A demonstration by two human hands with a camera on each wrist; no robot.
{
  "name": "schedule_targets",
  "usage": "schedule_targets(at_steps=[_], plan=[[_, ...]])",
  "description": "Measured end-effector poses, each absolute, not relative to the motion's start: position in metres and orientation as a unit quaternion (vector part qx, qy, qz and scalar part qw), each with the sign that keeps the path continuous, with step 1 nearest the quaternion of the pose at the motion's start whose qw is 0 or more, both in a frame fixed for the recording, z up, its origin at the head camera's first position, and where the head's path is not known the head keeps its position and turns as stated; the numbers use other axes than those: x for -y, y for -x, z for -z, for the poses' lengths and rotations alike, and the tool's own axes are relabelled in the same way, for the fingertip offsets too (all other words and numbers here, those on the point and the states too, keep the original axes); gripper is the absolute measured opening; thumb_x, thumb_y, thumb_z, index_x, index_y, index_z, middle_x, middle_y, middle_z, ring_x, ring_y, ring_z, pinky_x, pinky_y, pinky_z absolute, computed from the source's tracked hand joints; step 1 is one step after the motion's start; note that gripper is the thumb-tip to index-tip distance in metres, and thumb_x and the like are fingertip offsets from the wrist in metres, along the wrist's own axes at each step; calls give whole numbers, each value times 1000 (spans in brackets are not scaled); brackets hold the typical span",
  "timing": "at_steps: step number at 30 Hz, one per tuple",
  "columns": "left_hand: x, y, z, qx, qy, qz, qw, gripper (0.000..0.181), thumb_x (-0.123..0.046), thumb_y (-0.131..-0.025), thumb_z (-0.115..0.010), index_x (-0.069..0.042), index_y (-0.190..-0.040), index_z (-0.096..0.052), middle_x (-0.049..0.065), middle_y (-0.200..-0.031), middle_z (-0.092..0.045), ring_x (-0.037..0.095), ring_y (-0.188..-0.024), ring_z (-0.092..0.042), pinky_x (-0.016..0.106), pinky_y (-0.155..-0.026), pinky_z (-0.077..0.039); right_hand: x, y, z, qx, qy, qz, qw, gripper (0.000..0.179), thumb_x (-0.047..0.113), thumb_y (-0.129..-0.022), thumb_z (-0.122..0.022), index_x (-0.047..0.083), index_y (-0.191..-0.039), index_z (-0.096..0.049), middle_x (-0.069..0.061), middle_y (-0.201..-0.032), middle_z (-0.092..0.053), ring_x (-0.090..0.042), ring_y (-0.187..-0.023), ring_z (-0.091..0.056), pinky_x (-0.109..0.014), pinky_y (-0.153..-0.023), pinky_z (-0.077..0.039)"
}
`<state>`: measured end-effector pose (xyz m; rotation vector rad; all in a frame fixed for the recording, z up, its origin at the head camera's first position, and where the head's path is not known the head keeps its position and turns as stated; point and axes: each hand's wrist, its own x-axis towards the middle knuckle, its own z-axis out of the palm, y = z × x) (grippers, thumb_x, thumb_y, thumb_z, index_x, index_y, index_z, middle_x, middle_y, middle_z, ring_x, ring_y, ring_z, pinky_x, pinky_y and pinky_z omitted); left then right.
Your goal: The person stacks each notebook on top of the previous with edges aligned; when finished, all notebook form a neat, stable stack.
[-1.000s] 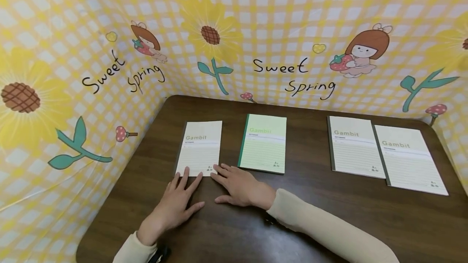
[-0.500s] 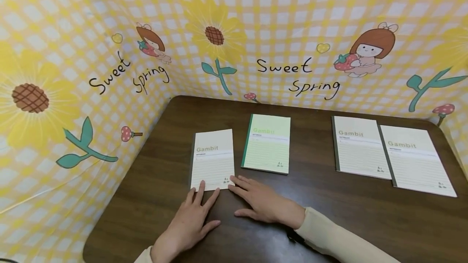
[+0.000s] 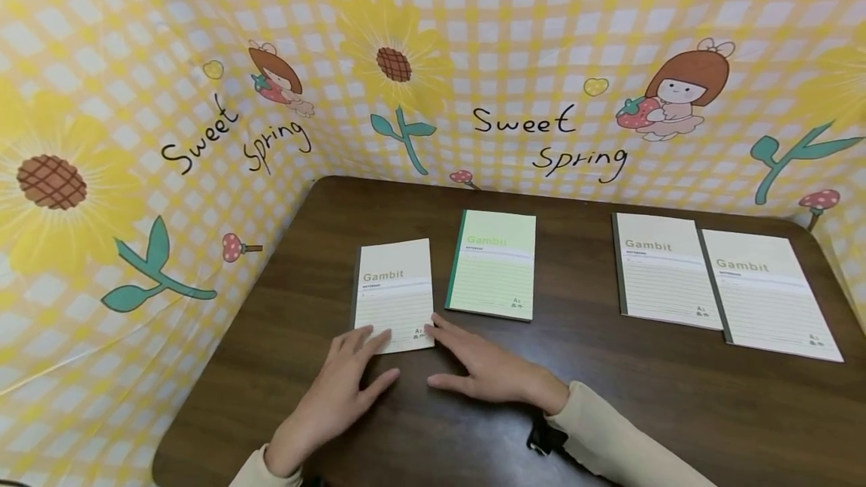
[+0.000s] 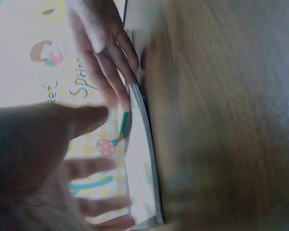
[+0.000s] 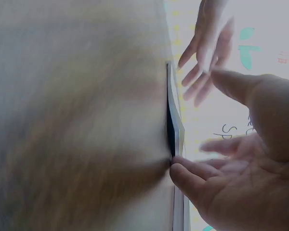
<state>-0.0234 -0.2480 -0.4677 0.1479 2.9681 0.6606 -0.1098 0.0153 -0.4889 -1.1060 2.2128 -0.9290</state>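
Observation:
A white "Gambit" notebook (image 3: 392,288) with a grey spine lies flat on the dark wooden table, its lower edge toward the person. My left hand (image 3: 341,385) is at its lower left corner, fingertips over the bottom of the cover and thumb apart. On the other side, my right hand (image 3: 494,368) has its fingertips at the lower right corner. In the right wrist view these fingertips (image 5: 176,168) meet the notebook edge (image 5: 174,113), which looks slightly bowed. The left wrist view shows both hands along the edge of the notebook (image 4: 143,159).
A green notebook (image 3: 492,265) lies just right of the white one. Farther right, two more white notebooks, one (image 3: 666,269) beside the other (image 3: 771,295), touch or slightly overlap. A yellow checked cloth (image 3: 528,43) walls the table's back and sides.
The white notebook has slid toward the person and a little right, nearer the green one, with both hands. Since then, the left fingers have bent and shifted at the lower edge.

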Motion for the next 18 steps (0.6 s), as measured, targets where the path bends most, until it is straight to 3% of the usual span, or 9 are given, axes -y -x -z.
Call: schedule_targets(at_steps=[4,9,12,18], plan=[[256,31,470,-956,7,-292,1,64,-39,-101,-70,-8,-154,-51,30,-159,-42,52,-145,-41,71,-112,-38,-11,109,489,-794,351,425,257,86,53,-104,-59,9,-167,-20,-11,-176,-19,-24,-159,-31,-45,-124,-38],[263,39,470,-931,69,-358,0,65,-41,-104,-64,-5,-155,-46,27,-156,-50,48,-141,-52,63,-110,-47,-4,109,485,-750,248,535,299,79,36,-105,-64,3,-165,-26,-17,-169,-35,-34,-140,-58,-40,-101,-59],[266,42,470,-911,95,-402,3,64,-37,-105,-63,-3,-155,-44,27,-155,-51,46,-139,-55,57,-107,-52,0,112,481,-715,183,589,330,75,27,-104,-65,-1,-163,-28,-22,-164,-41,-38,-130,-64,-43,-95,-61],[274,46,470,-853,142,-502,13,61,-32,-106,-63,-3,-155,-42,28,-154,-51,42,-142,-53,49,-112,-50,7,120,482,-667,106,650,348,70,16,-103,-65,-6,-160,-31,-27,-157,-48,-37,-126,-67,-41,-95,-62]])
